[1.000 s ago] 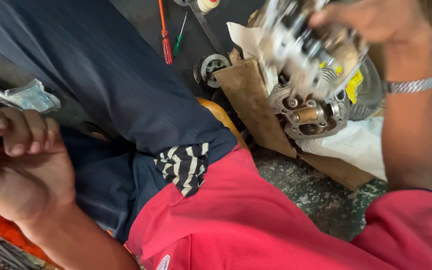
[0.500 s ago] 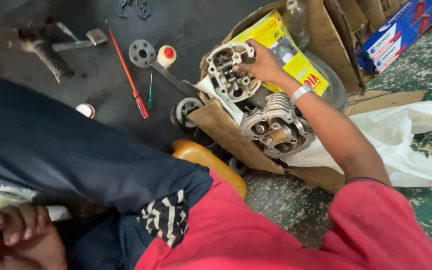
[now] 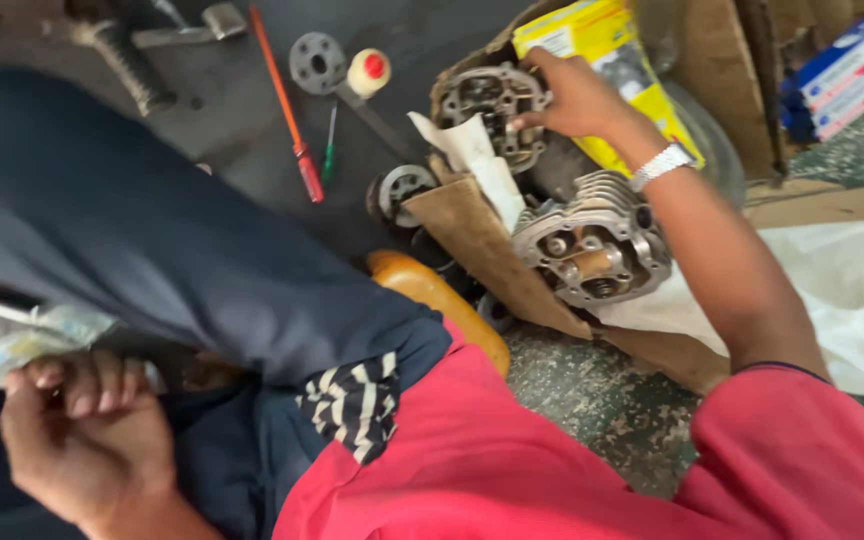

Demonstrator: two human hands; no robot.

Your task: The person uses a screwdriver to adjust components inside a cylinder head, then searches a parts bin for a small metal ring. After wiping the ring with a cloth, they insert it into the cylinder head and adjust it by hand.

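A: Engine parts on cardboard, head view only. Where do the hands stand?

B: The right hand (image 3: 577, 95) reaches out with its fingers curled onto a grey metal engine casting (image 3: 492, 110), which sits at the far end of a torn cardboard sheet (image 3: 482, 250) on the floor. It grips the casting's right edge; whether the casting is lifted or resting I cannot tell. A metal watch (image 3: 662, 163) shows on that wrist.

A: And the left?

B: The left hand (image 3: 87, 430) is low, near the lap, closed into a loose fist. Whether anything sits inside it I cannot tell. Just above it lies a crumpled clear wrapper (image 3: 42, 335).

A: What else is close to the casting?

B: A finned cylinder head (image 3: 592, 245) lies on the cardboard just under the right forearm, apart from the hand. White paper (image 3: 477, 155) is tucked beside the casting, and a yellow packet (image 3: 602, 60) lies behind the hand. On the dark floor to the left are a red-handled screwdriver (image 3: 287, 110), a thin green screwdriver (image 3: 329, 145), a round grey disc (image 3: 315, 62) and a small white roll with a red centre (image 3: 369, 72).

A: How far along does the work look?

B: I judge it mid-way: both castings lie separate with loose pieces spread about, so nothing looks assembled yet.
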